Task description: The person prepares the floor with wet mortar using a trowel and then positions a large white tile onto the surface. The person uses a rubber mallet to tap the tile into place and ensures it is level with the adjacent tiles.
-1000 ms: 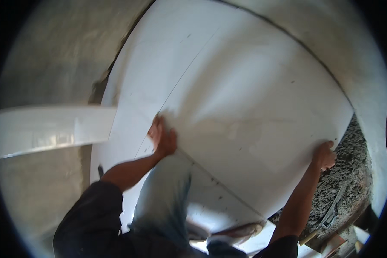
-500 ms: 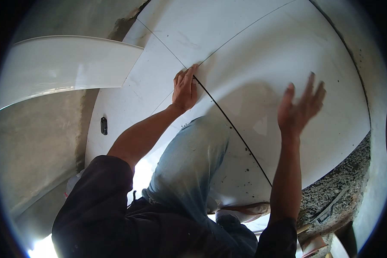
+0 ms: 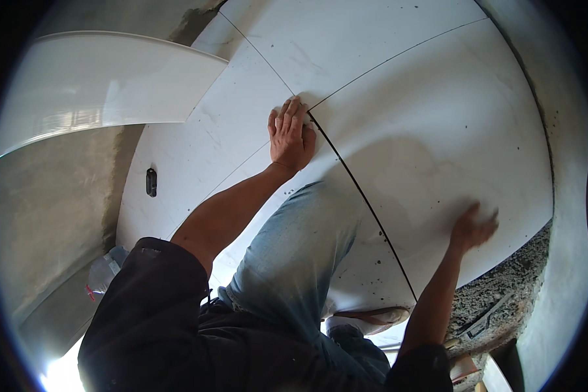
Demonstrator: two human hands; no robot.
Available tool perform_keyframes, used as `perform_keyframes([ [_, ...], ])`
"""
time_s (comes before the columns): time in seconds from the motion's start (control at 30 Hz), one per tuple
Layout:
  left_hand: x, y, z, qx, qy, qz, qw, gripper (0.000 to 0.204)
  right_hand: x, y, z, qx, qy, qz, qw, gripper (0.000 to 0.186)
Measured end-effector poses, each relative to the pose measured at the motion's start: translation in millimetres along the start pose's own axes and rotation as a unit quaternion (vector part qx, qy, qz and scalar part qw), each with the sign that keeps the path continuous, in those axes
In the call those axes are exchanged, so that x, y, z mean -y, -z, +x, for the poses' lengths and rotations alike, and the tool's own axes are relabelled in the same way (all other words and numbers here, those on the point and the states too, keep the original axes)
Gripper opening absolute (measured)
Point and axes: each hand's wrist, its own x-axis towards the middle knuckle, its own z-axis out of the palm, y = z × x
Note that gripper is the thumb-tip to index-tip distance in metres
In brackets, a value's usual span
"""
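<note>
Large white marble-look floor tiles spread below me. My left hand (image 3: 293, 134) lies with its fingers stretched on the tile surface, beside the upper end of a dark open gap (image 3: 366, 202). That gap runs down toward my shoe (image 3: 372, 319), along the near-left edge of a big white tile (image 3: 411, 176). Over the right part of this tile is my right hand (image 3: 474, 227), blurred by motion, its fingers apart and nothing in them. Whether it touches the tile I cannot tell. Dark crumbs are scattered near the gap.
A glossy white panel (image 3: 111, 85) juts in from the left. A small black object (image 3: 151, 182) lies on the left tiles, and a clear plastic container (image 3: 108, 266) stands near my left sleeve. Grey rough mortar (image 3: 526, 271) with a thin tool (image 3: 489, 317) borders the right wall (image 3: 565, 196).
My right hand has dropped lower over the big tile. My left hand stays beside the gap's upper end, its fingers lying flatter. The whole view has shifted slightly.
</note>
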Motion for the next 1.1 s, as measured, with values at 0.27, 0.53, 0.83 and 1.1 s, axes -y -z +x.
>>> perform_keyframes([
  [0.27,-1,14,-28,0.065,-0.036,0.02,0.997,0.05,-75,95,-80,0.171,-0.389,-0.108,0.899,0.075],
  [0.53,10,-17,-39,0.125,-0.327,-0.084,0.933,0.053,-290,194,-58,0.417,-0.072,-0.145,0.894,0.053],
  [0.83,-21,21,13,0.372,-0.078,-0.182,0.907,0.024,-397,317,-87,0.109,-0.337,0.079,0.932,0.044],
  [1.1,-121,36,76,0.699,-0.138,0.283,0.643,0.029,-261,210,-173,0.117,-0.362,0.339,0.861,0.04],
])
